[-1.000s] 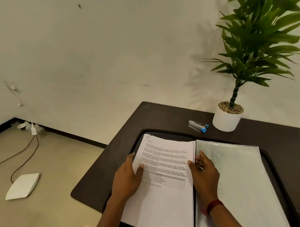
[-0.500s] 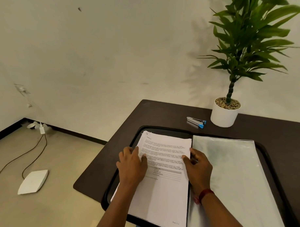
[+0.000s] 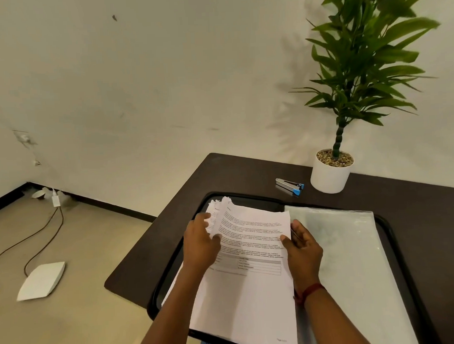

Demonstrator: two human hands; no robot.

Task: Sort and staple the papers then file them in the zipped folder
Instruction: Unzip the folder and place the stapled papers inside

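Observation:
A stack of printed white papers [image 3: 253, 281] lies on the left half of an open black zipped folder [image 3: 392, 233]. Clear plastic sleeves [image 3: 352, 249] cover the folder's right half. My left hand [image 3: 201, 243] grips the stack's left edge, thumb on top, and the upper left corners of the sheets are lifted and fanned. At the stack's right edge my right hand [image 3: 302, 249] holds the top sheets with its thumb on the paper. A silver and blue stapler [image 3: 289, 186] lies on the dark table beyond the folder.
A potted plant in a white pot [image 3: 329, 177] stands at the table's back, right of the stapler. The dark table [image 3: 196, 198] ends at the left. On the floor lie a white flat device [image 3: 42, 281] and cables [image 3: 43, 237].
My left hand went from lying flat on the paper to gripping the left edge and lifting the sheets' corners. My right hand slid up along the right edge.

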